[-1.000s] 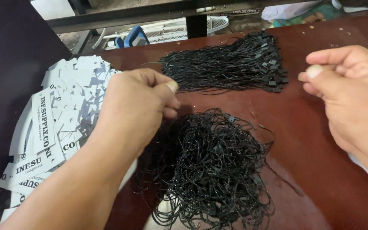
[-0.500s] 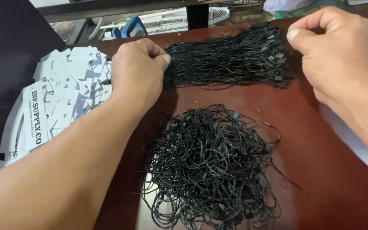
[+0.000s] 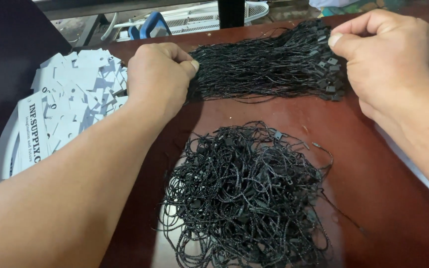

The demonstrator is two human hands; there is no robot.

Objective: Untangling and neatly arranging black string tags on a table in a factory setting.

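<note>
Lying between both hands: straight bundle of black tag strings (image 3: 269, 69). Left hand (image 3: 157, 79) pinches its loop end; right hand (image 3: 388, 59) pinches the fastener end. Left: heaped white rectangular paper tags (image 3: 70, 104). Nearer: tangled black string pile (image 3: 247, 198).

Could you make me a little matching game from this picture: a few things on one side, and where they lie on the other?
Things:
1. straight bundle of black cords
2. tangled heap of black cords
3. white paper tags
4. right hand

Places:
a. piled at the table's left edge
b. at the bundle's end with the small black clasps
c. far side of the table, between both hands
d. near side, touched by no hand

Pairs: 1-c, 2-d, 3-a, 4-b
</note>
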